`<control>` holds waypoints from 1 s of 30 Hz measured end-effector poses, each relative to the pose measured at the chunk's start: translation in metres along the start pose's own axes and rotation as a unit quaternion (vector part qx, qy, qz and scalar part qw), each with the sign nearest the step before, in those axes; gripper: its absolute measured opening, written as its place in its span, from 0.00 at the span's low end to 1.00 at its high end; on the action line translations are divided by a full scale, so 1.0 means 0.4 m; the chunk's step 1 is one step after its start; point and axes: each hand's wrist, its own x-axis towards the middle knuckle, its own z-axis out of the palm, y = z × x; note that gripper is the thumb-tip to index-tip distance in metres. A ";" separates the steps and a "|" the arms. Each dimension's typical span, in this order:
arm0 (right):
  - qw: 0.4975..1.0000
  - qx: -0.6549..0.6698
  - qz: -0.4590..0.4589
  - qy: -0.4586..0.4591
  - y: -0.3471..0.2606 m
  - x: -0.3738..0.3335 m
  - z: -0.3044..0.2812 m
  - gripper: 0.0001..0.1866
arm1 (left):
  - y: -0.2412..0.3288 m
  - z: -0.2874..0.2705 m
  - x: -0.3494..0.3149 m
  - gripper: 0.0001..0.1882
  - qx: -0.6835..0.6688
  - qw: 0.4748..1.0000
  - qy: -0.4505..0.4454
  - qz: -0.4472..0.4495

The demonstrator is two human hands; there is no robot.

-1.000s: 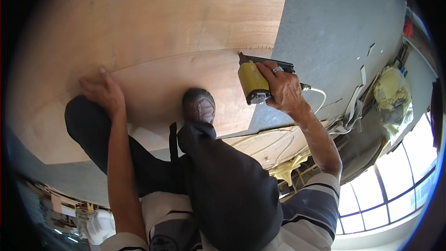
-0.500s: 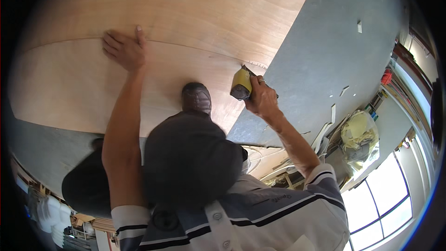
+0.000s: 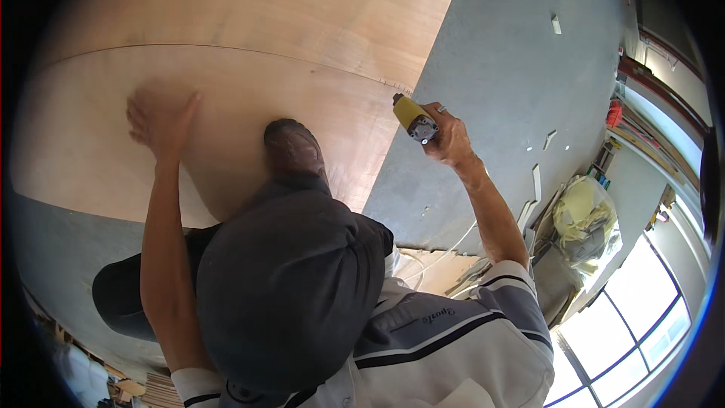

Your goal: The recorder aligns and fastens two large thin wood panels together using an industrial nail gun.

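Two pale plywood sheets [image 3: 249, 0] meet along a thin curved seam, with a row of short marks [image 3: 389, 81] near its right end. My right hand [image 3: 451, 138] is wrapped round the grip of a yellow nail gun [image 3: 411, 117] with a grey end cap. The gun's nose points at the sheet's right edge, just below the seam; whether it touches is unclear. At the left, my left hand [image 3: 162, 121] is over the nearer sheet, fingers spread and blurred, holding nothing. My brown shoe [image 3: 294, 147] rests on that sheet between my hands.
The grey floor [image 3: 498, 68] runs along the right, with small white scraps [image 3: 556, 24] on it. A clear bag of yellowish material [image 3: 585, 215] stands at the right beside long strips. A pale hose [image 3: 449, 249] lies near my right elbow.
My left hand has come off the seam and moved nearer to me, onto the closer sheet. The nail gun has turned in my right hand and shifted to the right relative to the sheet.
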 end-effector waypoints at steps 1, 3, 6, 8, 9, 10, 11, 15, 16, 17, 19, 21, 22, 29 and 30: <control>1.000 0.008 0.002 0.014 -0.008 0.003 -0.011 0.26 | -0.029 -0.013 -0.019 0.68 0.000 1.000 0.004 -0.004; 0.999 0.009 -0.017 0.026 0.017 0.012 -0.016 0.25 | -0.073 -0.010 -0.048 0.70 -0.026 0.997 -0.023 0.063; 0.999 0.018 -0.028 0.024 0.021 0.027 -0.022 0.23 | -0.072 -0.018 -0.045 0.71 -0.026 0.997 -0.056 0.049; 0.999 0.024 -0.023 0.014 0.018 0.042 -0.024 0.23 | -0.081 -0.007 -0.047 0.71 -0.023 0.998 -0.050 0.044; 0.999 0.035 -0.022 0.010 0.019 0.047 -0.020 0.22 | -0.087 -0.003 -0.047 0.71 -0.021 0.998 -0.045 0.042; 0.999 0.046 -0.020 0.006 0.018 0.050 -0.019 0.22 | -0.082 -0.007 -0.046 0.71 -0.021 0.998 -0.046 0.040; 0.999 0.046 -0.021 0.004 0.017 0.052 -0.022 0.22 | -0.077 -0.010 -0.043 0.71 -0.015 0.998 -0.050 0.044; 0.997 0.052 0.044 -0.024 0.025 0.060 -0.038 0.20 | -0.049 -0.029 -0.039 0.72 0.002 0.997 -0.066 0.037; 0.996 0.064 0.054 -0.040 0.029 0.065 -0.040 0.20 | -0.057 -0.024 -0.039 0.72 0.004 0.997 -0.067 0.035; 0.996 0.065 0.053 -0.043 0.030 0.071 -0.044 0.20 | -0.068 -0.017 -0.038 0.72 -0.001 0.998 -0.052 0.039; 0.998 0.047 0.003 -0.050 0.030 0.084 -0.058 0.21 | -0.077 -0.009 -0.038 0.72 -0.004 0.998 -0.038 0.044; 0.998 0.032 0.003 -0.061 0.031 0.090 -0.063 0.21 | -0.077 -0.003 -0.038 0.72 -0.011 0.998 -0.035 0.044; 0.997 0.017 0.002 -0.072 0.035 0.093 -0.064 0.21 | -0.075 -0.002 -0.039 0.72 -0.010 0.998 -0.036 0.045; 0.993 0.093 0.006 -0.066 0.095 0.103 -0.055 0.18 | -0.081 0.006 -0.044 0.70 -0.018 0.998 -0.013 0.053; 0.993 0.106 0.012 -0.044 0.116 0.096 -0.047 0.17 | -0.075 0.002 -0.043 0.69 -0.026 0.998 -0.015 0.055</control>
